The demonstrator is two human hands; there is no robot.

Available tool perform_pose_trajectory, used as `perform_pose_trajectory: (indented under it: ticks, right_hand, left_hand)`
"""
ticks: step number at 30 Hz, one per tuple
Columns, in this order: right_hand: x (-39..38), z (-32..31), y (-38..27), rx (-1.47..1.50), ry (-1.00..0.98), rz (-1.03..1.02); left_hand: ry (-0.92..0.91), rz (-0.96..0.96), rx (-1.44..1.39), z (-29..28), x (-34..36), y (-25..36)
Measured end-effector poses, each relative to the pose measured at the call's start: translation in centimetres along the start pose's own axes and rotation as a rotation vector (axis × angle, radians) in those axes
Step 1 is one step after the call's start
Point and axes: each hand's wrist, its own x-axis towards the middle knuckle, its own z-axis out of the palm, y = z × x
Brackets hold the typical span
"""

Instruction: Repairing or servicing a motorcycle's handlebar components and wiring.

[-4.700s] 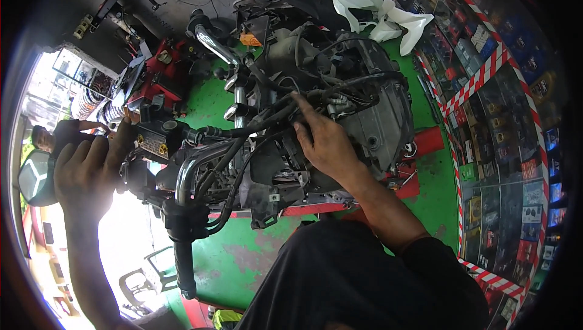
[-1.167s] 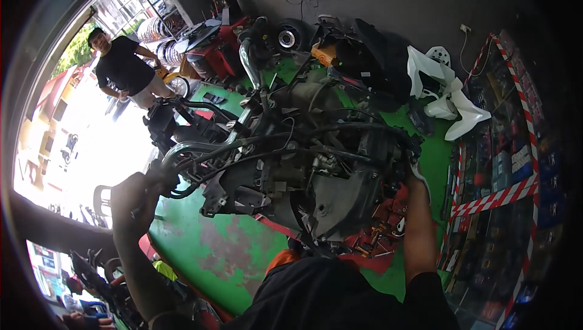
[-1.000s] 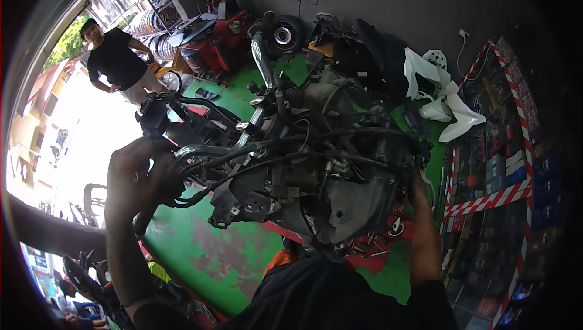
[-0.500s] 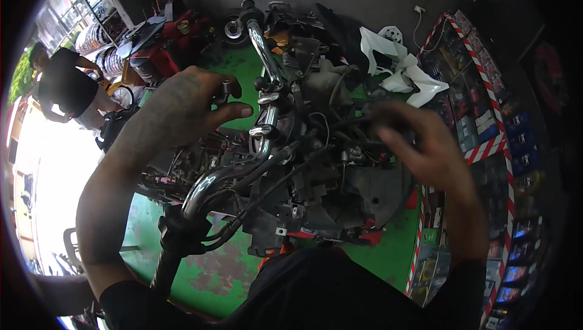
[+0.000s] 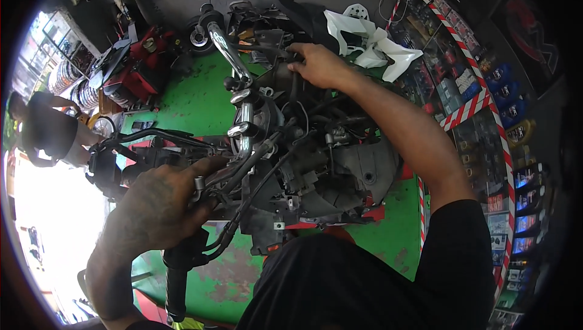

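Observation:
A partly stripped motorcycle or scooter stands before me, its chrome handlebar (image 5: 226,50) running from the far left towards me. My left hand (image 5: 161,199) is closed over the near bend of the handlebar, by the black cables (image 5: 234,223). A small metal cylinder, like a socket (image 5: 199,185), shows between its fingers and thumb. My right hand (image 5: 316,65) reaches across to the far side of the bike. Its fingertips close on a dark hose or cable (image 5: 267,50) above the front parts. The black left grip (image 5: 176,284) points towards me, below my left hand.
White fairing panels (image 5: 370,38) lie at the back right. A glass display case (image 5: 464,111) with red-and-white striped edging runs along the right. Bottles (image 5: 501,93) line its outer side. Another person (image 5: 51,126) is at the far left, near stacked tyres (image 5: 64,78). The floor (image 5: 188,84) is green.
My left hand has come down towards me onto the handlebar, with the small socket still in it. My right hand has moved forward and left to the hose. The view has shifted rightward.

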Motion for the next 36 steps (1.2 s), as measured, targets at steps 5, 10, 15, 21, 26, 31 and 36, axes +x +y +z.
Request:
perform_pose_trajectory:
  ticks: [5,10,15,21,26,31,36]
  right_hand:
    - [-1.3,-0.6,-1.5,-0.051,0.045,0.036]
    - [-4.1,-2.7,-5.6,-0.117,0.187,-0.421]
    - [-8.3,-1.0,-4.7,-0.033,-0.249,-0.698]
    - [-11.5,-0.4,-5.0,-0.008,-0.458,-0.662]
    - [-15.0,1.2,-5.0,-0.195,-0.299,-0.744]
    - [-12.7,-0.4,-5.3,0.238,-0.389,-0.507]
    - [-11.5,-0.9,-5.9,0.406,-0.365,-0.209]
  left_hand:
    - [0.092,0.031,0.043,0.8,0.2,0.5]
    - [0.102,-0.091,0.033,0.5,-0.6,1.6]
    - [0.328,0.038,0.223,1.3,-0.8,3.2]
    - [0.061,0.164,0.680,1.7,0.1,5.7]
    - [0.024,0.145,0.825,2.7,-0.4,6.8]
    - [0.191,0.194,0.665,1.5,-2.0,6.4]
    - [0.685,0.199,0.049,-0.8,-6.4,-1.0]
